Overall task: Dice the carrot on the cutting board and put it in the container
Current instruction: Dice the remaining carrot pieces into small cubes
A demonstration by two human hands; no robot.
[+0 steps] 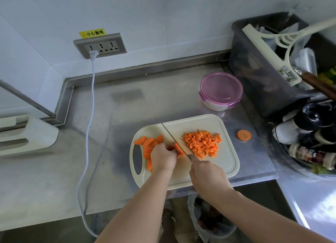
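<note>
On the cream plastic cutting board, a person's left hand, fingers curled, holds down a stack of orange carrot slices beside the blade of a slim steel knife. The right hand grips the knife's handle in a closed fist over the board's near edge. A heap of diced carrot lies on the board's right half. Beyond the board's far right corner stands a round container with a purple clip-on lid, closed. A round carrot end lies on the steel tabletop just off the board's right edge.
</note>
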